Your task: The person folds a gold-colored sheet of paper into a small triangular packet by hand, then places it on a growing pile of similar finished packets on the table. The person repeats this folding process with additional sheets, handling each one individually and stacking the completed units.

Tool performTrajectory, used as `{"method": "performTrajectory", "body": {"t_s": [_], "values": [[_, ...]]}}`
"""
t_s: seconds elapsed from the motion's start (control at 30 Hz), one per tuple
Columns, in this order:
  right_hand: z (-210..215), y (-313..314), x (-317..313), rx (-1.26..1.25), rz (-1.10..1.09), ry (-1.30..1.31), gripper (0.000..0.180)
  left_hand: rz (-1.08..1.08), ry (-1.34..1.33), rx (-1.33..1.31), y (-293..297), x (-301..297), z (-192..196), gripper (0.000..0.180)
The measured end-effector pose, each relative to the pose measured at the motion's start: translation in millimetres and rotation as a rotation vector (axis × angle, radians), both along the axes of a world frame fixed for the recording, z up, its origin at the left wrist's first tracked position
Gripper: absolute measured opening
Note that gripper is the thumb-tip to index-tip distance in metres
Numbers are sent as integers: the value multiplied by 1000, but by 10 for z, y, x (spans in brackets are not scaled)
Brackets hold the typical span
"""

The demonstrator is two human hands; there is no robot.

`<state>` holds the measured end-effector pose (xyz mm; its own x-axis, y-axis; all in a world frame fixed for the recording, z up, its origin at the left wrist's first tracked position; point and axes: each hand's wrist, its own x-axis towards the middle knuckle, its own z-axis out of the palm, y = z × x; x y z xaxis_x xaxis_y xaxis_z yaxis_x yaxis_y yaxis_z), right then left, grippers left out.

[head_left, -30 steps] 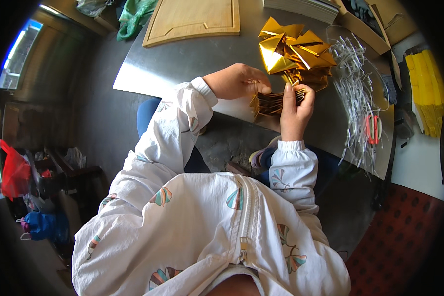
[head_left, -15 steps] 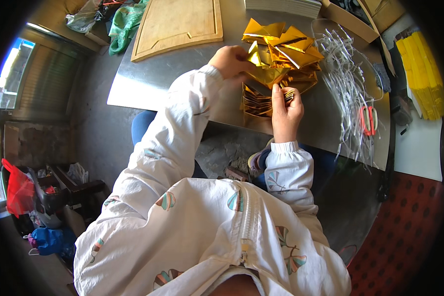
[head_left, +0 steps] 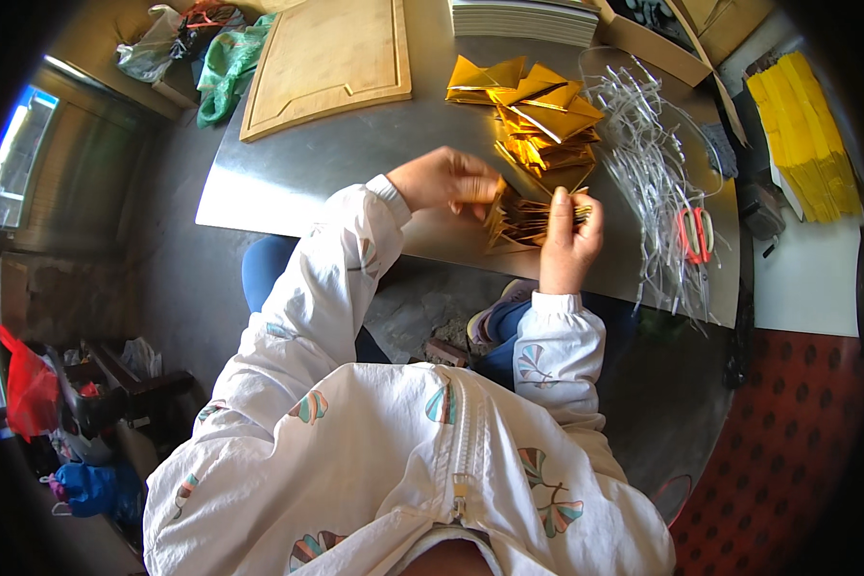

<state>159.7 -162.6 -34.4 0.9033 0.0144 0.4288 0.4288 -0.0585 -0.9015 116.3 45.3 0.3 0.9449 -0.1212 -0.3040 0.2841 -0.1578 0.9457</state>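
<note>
My right hand (head_left: pixel 572 240) is closed around a bundle of folded gold foil papers (head_left: pixel 523 223), thumb on top, at the table's near edge. The bundle's layered folds fan out to the left of the thumb. At the bundle's left end, my left hand (head_left: pixel 448 182) has its fingers bent in a pinch on the edge of a gold foil paper, slightly blurred by motion. Just beyond both hands lies a loose pile of more folded gold foil papers (head_left: pixel 547 113), pointed corners sticking out.
White plastic strips (head_left: pixel 643 163) lie tangled on the metal table (head_left: pixel 355 134), with red-handled scissors (head_left: pixel 695 236) on them. A wooden cutting board (head_left: pixel 331 62) is at the far left. Behind the pile sits a stack of sheets (head_left: pixel 523 21). Yellow bundles (head_left: pixel 804 139) are at far right.
My left hand has come nearer and down from the pile's left side to the bundle's left end. The foil it was handling now sits against the bundle. My right hand keeps its grip.
</note>
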Motion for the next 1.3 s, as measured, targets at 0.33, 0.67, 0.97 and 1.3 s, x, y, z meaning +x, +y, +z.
{"method": "performTrajectory", "body": {"t_s": [0.33, 0.67, 0.97, 1.3], "values": [[40, -186, 90, 75, 25, 112, 40, 606, 116, 58, -407, 1033, 93, 45], [-22, -191, 153, -12, 44, 99, 32, 587, -360, 1029, -376, 1427, 213, 68], [-53, -199, 170, 13, 48, 44, 23, -307, -496, 1103, -351, 1492, 201, 61], [-1, -191, 145, 5, 33, -13, 18, -150, -1054, 1371, 68, 468, 143, 43]]}}
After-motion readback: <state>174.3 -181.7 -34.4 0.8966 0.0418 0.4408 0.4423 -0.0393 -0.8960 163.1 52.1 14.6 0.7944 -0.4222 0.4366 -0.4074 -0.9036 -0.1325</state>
